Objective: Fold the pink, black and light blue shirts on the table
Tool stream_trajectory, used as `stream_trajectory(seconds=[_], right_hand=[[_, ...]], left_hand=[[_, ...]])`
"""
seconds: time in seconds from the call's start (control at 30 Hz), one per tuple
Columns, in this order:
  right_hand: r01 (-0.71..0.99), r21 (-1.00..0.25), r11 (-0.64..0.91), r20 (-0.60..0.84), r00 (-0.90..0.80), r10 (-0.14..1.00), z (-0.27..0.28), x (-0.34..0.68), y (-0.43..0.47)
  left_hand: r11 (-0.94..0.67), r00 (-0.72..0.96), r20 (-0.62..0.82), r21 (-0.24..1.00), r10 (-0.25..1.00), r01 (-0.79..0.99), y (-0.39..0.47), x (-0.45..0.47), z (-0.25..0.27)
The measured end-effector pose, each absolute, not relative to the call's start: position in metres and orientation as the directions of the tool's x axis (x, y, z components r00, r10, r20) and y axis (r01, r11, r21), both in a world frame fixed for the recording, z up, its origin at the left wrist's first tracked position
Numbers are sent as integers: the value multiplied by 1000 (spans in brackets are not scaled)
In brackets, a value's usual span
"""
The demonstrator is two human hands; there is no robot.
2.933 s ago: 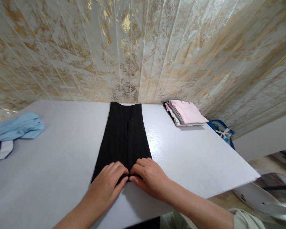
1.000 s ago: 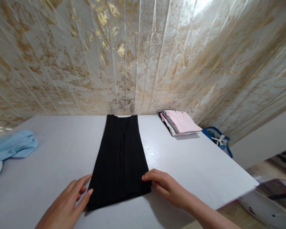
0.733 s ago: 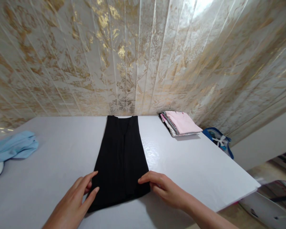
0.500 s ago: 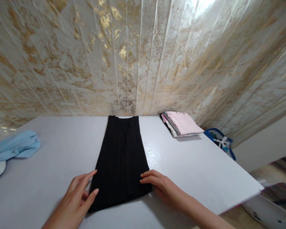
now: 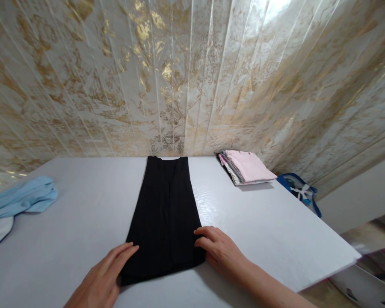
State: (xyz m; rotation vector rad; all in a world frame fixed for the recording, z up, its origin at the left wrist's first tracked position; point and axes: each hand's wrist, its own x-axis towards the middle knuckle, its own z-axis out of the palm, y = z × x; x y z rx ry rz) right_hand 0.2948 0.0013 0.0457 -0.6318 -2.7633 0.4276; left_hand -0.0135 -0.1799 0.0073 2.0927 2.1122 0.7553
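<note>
A black V-necked top (image 5: 162, 214) lies flat and folded narrow on the white table, its neckline at the far side and its wide hem towards me. My left hand (image 5: 104, 271) is at the lower left edge of the cloth, fingers together over it and thumb hidden beneath. On the opposite edge, near the lower right corner, my right hand (image 5: 220, 250) has its fingertips curled over the fabric; its thumb is out of sight. Both hands are closed on the side edges of the top.
The white table (image 5: 263, 226) meets a gold-patterned curtain (image 5: 167, 85) at the back. Folded clothes (image 5: 250, 166) with a pink piece on top are stacked at the back right. A light blue garment (image 5: 28, 196) lies crumpled at left. Beyond the right edge is a blue-trimmed bag (image 5: 300, 188).
My left hand has closed from spread fingers onto the left edge of the top. The right hand stays at the right edge, nearly unmoved. The view has shifted slightly.
</note>
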Motion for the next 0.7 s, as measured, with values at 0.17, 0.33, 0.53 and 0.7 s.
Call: stream_trajectory(seconds=[0.17,0.33,0.53,0.7], right_hand=[[382,-303,873,215,-865,453,42,295,1],[374,-230,898,259,-866,427,43,294,2],[286,-256,924,280,-893,354,48,292,4],[283,-290,914,237,-904,355,51,289,7]], left_hand=[[-68,-51,346,323,937,944,-170,-19,17],[-122,26,364,243,931,962,-162,-20,30],[-160,76,312,254,947,954,-168,-28,26],[-168,82,270,312,959,935,-162,-24,35]])
